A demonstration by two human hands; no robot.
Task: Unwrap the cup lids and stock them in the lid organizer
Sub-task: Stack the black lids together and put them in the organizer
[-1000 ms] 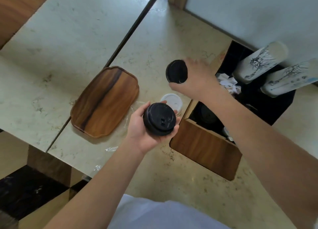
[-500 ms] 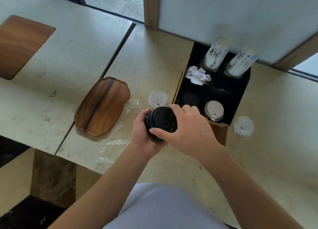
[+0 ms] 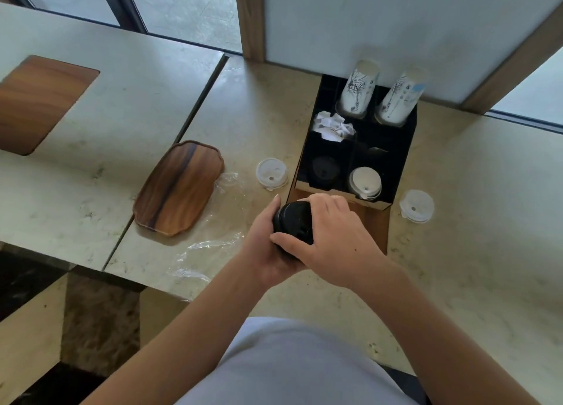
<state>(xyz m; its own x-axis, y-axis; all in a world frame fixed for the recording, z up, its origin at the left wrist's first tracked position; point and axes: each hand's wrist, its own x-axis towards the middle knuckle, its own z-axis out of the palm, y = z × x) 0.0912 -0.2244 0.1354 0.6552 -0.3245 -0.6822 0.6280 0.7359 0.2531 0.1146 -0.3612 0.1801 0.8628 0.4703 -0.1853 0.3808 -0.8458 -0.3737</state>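
Note:
A stack of black cup lids (image 3: 292, 221) sits in my left hand (image 3: 264, 246), which cups it from below and the left. My right hand (image 3: 332, 240) lies over the stack's top and right side, fingers curled on it. Just beyond stands the black lid organizer (image 3: 405, 148). Its near-left slot holds black lids (image 3: 325, 168), its near-right slot white lids (image 3: 365, 182). Loose white lids lie on the counter left (image 3: 271, 173) and right (image 3: 416, 206) of the organizer. Clear plastic wrap (image 3: 210, 234) lies flat on the counter to my left.
Two stacks of printed paper cups (image 3: 359, 90) (image 3: 399, 98) lean in the organizer's back slots, with crumpled white paper (image 3: 333, 127) in a middle slot. A wooden tray (image 3: 179, 188) rests left of the wrap. A wall panel rises right behind the organizer.
My right hand came back from near the organizer, where it held some black lids, and closed over the stack in my left hand. The view pulled back and now shows the whole organizer.

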